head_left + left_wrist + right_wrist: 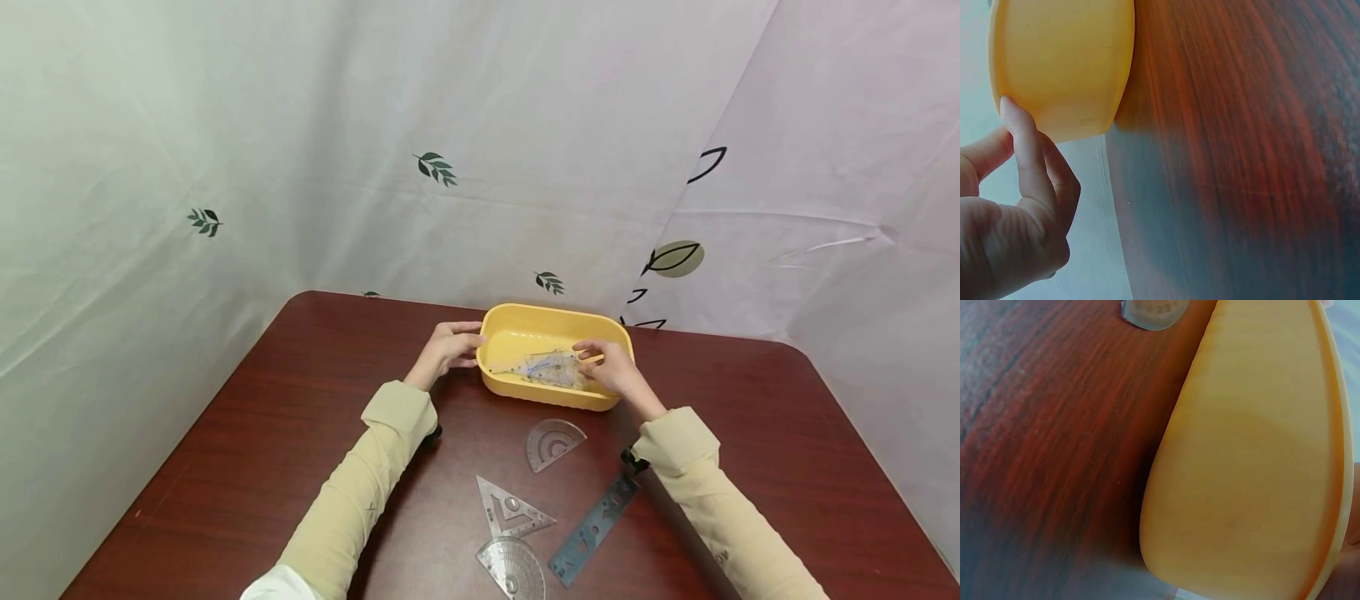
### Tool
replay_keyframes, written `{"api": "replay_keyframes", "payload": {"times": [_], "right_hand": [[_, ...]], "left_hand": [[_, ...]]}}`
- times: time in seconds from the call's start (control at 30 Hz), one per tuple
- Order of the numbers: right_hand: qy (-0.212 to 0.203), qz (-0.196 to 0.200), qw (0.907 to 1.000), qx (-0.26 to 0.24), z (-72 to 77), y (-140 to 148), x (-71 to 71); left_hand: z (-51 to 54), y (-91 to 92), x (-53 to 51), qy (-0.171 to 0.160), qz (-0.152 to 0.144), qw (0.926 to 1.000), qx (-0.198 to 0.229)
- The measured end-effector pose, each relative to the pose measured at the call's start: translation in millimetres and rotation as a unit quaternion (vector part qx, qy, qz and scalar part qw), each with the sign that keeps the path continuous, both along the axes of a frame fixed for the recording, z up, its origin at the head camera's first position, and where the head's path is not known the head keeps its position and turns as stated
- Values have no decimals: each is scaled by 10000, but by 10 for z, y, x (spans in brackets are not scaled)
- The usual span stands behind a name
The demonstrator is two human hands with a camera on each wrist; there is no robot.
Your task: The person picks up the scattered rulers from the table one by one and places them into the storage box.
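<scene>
A yellow plastic basin (558,398) stands near the back of the table. Its left end is held by my left hand (450,346), the fingertips at the rim; in the left wrist view the fingers (1029,150) bend against the outer wall. My right hand (609,367) reaches over the basin's right end, its fingertips by a heap of clear plastic drawing pieces (551,368) with dark and blue marks. Whether those fingers pinch a piece cannot be made out. From the right wrist, the basin wall (1241,456) hides most of that hand.
In front of the basin lie a clear protractor (553,443), a set square (512,510), a second protractor (513,567) touching or overlapping it, and a bluish straight ruler (592,533) under the right forearm's side. A patterned white cloth (480,167) hangs behind the dark red table (300,400).
</scene>
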State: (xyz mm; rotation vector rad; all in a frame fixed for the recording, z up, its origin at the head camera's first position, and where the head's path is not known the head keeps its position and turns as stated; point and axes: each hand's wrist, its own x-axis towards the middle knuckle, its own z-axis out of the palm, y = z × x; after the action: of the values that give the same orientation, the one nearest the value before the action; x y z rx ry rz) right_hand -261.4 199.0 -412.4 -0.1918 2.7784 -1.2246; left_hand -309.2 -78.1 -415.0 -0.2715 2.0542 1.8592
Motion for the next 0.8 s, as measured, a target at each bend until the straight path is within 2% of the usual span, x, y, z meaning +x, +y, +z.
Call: {"api": "replay_keyframes", "payload": {"times": [0.2,0.4,0.67,0.8], "right_hand": [[184,180,9994,233,-4,-7,11],[306,103,9992,214,-6,-6,9],[1171,58,9931,-79,9,-25,72],[1442,123,9894,-90,62,-39,139]], "left_hand": [[0,2,7,27,8,10000,67],[2,7,12,39,43,9999,131],[0,2,14,65,4,9999,152],[-12,0,7,80,11,9998,179]]}}
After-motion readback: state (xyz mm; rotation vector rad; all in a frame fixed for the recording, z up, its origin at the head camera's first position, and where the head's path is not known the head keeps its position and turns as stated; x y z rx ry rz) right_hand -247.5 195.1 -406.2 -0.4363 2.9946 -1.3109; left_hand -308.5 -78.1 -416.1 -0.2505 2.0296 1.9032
